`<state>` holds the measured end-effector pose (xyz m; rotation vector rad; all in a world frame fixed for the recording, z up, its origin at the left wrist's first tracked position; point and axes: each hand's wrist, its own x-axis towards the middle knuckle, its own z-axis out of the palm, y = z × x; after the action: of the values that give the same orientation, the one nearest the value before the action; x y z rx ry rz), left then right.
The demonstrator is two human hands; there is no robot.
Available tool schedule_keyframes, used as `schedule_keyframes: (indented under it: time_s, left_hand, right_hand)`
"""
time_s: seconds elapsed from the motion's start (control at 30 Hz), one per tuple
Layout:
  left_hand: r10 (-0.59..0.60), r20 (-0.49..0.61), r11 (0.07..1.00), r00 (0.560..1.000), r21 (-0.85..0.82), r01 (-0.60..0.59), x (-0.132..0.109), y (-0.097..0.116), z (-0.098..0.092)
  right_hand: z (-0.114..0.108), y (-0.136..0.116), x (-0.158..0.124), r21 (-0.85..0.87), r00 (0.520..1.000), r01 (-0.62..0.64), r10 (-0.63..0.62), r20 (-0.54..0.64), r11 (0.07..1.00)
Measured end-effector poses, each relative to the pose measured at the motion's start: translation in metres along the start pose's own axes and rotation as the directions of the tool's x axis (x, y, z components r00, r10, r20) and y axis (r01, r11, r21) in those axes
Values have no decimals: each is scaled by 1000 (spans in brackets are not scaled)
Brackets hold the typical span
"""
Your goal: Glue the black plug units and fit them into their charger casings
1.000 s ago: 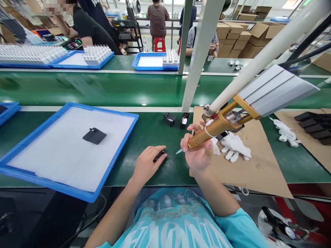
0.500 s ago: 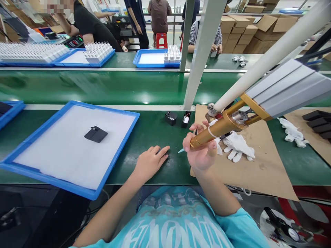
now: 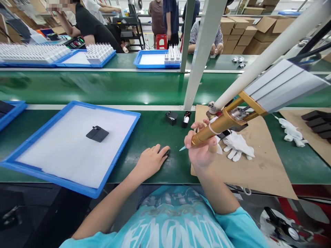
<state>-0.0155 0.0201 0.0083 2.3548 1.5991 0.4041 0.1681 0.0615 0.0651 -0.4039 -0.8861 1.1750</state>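
Note:
My left hand rests on the green bench with its fingers closed over a small black part, most of which the hand hides. To its right, my right hand is wrapped round a gold, tube-shaped dispenser with a light blue tapered nozzle. The nozzle points left toward the black part and stays apart from it. Beyond the hands stand two small black housings, one of them with a white piece inside. A flat black piece lies on the white-lined blue tray.
White gloves lie on a brown cardboard sheet at the right. A grey post and a slanted white pole rise ahead. Several black blocks sit far right. Co-workers sit and stand across the bench.
My hands and the dispenser have hardly moved; a little more of the black part shows under my left fingers. In the background a person in dark clothes has shifted right.

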Motion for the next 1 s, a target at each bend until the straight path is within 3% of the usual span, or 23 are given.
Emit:
schedule_keyframes:
  time_s: [0.07, 0.1, 0.2, 0.23, 0.3, 0.37, 0.47, 0.53, 0.6, 0.63, 0.7, 0.77, 0.8, 0.83, 0.9, 1.0]
  left_hand:
    - [-102, 6, 944, 995, -314, 98, -2, -1, 0]
    - [-165, 18, 849, 986, -507, 151, -3, 0, 1]
    - [-299, 109, 336, 948, -918, 212, -5, 7, 3]
    - [-314, 144, 175, 939, -963, 206, -4, 10, 4]
    - [-311, 195, -50, 930, -981, 189, -3, 16, 5]
    - [-296, 210, -175, 932, -971, 163, -2, 20, 4]
    - [-273, 211, -243, 939, -959, 145, -2, 22, 3]
    - [-267, 203, -209, 942, -966, 149, -3, 21, 2]
    - [-285, 164, -83, 944, -986, 146, -4, 18, 0]
    - [-301, 126, 36, 945, -989, 143, -5, 15, -1]
    - [-311, 14, 413, 950, -898, 149, -6, 8, -4]
    - [-244, -98, 808, 965, -570, 146, -7, 0, -6]
    - [-186, -125, 925, 974, -356, 131, -7, -4, -6]
    - [-130, -133, 981, 983, -162, 108, -7, -7, -6]
    - [-52, -115, 995, 992, 77, 61, -7, -11, -6]
    - [-20, -69, 995, 997, 95, 26, -7, -12, -7]
  right_hand:
    - [-1, 0, 0, -30, 1000, 0, 0, -14, 1000]
    - [-1, 0, 0, -48, 1000, -2, 0, -23, 999]
    - [-1, -1, 0, -85, 999, -6, 2, -42, 996]
    - [-1, -1, 0, -88, 999, -7, 3, -44, 996]
    - [-2, -2, 0, -85, 999, -8, 4, -46, 996]
    - [-2, -2, 0, -74, 999, -8, 5, -40, 997]
    - [-3, -2, 1, -52, 1000, -4, 2, -29, 999]
    - [-3, -1, 1, -51, 1000, 2, -4, -29, 999]
    - [-4, -1, 1, -59, 999, 8, -10, -34, 998]
    - [-4, -2, 1, -61, 999, 12, -14, -35, 998]
    - [-4, -2, 0, -53, 999, 19, -20, -31, 998]
    - [-4, -2, 0, -37, 999, 26, -27, -25, 999]
    - [-4, -2, 0, -33, 999, 30, -31, -24, 999]
    - [-5, -2, 1, -33, 999, 33, -34, -22, 999]
    - [-6, -2, 1, -45, 999, 37, -37, -18, 998]
    - [-7, -2, 2, -68, 999, 35, -36, -17, 997]
